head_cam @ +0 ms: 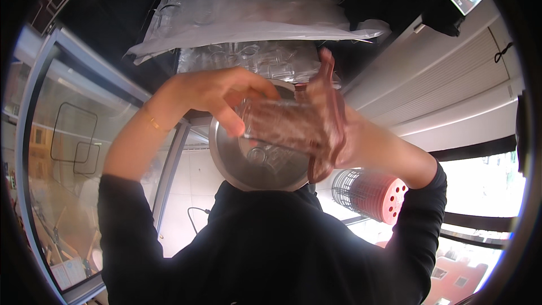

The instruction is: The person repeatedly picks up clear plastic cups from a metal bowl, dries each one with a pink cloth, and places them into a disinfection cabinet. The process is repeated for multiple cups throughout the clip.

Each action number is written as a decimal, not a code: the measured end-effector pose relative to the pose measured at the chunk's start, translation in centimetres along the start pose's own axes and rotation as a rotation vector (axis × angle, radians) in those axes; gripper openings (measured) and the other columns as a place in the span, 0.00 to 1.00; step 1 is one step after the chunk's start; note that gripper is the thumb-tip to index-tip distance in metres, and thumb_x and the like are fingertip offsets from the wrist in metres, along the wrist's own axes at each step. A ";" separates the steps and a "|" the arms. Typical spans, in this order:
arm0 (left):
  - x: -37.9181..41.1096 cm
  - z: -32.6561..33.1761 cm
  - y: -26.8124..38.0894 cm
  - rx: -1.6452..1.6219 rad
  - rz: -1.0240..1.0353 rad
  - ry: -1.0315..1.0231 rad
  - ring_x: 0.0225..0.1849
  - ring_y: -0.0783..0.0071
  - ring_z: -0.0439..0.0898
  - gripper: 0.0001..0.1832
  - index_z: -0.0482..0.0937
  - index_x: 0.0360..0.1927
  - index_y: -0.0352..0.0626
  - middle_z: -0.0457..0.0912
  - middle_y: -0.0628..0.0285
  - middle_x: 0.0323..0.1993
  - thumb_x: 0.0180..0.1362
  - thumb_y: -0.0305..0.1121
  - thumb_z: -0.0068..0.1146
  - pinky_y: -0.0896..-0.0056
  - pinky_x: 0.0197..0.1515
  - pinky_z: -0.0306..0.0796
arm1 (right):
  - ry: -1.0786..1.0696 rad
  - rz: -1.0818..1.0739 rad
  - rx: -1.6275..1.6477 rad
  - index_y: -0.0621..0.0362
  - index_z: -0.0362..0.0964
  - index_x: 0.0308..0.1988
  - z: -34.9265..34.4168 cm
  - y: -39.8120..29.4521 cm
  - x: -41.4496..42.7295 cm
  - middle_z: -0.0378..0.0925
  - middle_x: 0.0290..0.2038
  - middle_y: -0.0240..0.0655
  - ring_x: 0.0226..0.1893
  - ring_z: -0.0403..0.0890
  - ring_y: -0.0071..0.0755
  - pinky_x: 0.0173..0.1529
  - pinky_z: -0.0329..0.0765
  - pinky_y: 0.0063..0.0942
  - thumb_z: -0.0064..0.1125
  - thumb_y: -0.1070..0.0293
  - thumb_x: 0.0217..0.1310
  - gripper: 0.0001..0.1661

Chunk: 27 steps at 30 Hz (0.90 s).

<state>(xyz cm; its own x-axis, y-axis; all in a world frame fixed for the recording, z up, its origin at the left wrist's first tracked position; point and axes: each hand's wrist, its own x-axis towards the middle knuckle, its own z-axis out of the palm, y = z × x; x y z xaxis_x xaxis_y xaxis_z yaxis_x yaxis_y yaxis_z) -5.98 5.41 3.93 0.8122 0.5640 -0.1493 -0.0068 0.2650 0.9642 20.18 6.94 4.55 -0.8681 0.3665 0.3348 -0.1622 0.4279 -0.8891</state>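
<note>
Near the middle of the view, my left hand (pixel 228 99) grips the base end of a clear drinking glass (pixel 275 125), which lies on its side in the air. A reddish-brown cloth (pixel 328 114) covers my right hand (pixel 345 135) and wraps the other end of the glass; blur and the cloth hide those fingers, and the cloth shows through the glass wall. Below both hands is a round metal bowl (pixel 218 152) with several small clear glasses (pixel 258 155) inside.
Beyond the bowl, clear glasses (pixel 275 61) lie on a dark surface, partly under a white translucent sheet (pixel 254 8). A glass-paned frame (pixel 93 135) stands at left, a ribbed pale panel (pixel 444 80) at right. A red perforated cylinder in a wire holder (pixel 368 192) is at lower right.
</note>
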 end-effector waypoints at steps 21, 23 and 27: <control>2.2 7.6 0.1 1.560 0.456 0.651 0.25 0.56 0.79 0.27 0.73 0.42 0.33 0.76 0.54 0.28 0.31 0.22 0.62 0.66 0.27 0.75 | -0.267 0.278 -0.171 0.59 0.72 0.45 -1.0 -1.7 -2.0 0.76 0.37 0.34 0.38 0.76 0.27 0.43 0.73 0.24 0.66 0.72 0.48 0.22; 2.6 7.3 -0.4 1.709 0.488 0.706 0.25 0.60 0.79 0.25 0.73 0.42 0.33 0.76 0.56 0.28 0.32 0.22 0.61 0.67 0.25 0.75 | -0.270 0.321 -0.037 0.60 0.72 0.46 -1.4 -1.2 -2.0 0.77 0.38 0.33 0.39 0.76 0.25 0.45 0.73 0.22 0.63 0.75 0.51 0.20; 2.8 6.5 -0.8 1.875 0.622 0.766 0.27 0.63 0.79 0.24 0.74 0.41 0.33 0.75 0.59 0.28 0.33 0.21 0.60 0.70 0.25 0.75 | -0.098 0.638 0.518 0.64 0.73 0.43 -1.5 -1.9 -1.5 0.77 0.37 0.31 0.39 0.76 0.21 0.44 0.73 0.22 0.60 0.74 0.56 0.13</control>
<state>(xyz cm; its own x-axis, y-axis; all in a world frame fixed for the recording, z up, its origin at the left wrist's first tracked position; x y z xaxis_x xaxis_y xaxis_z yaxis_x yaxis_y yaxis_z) 0.09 1.74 4.20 0.5897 0.5059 0.6296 0.7290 -0.6690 -0.1452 22.44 6.82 6.21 -0.8997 0.3265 -0.2899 0.2001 -0.2816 -0.9384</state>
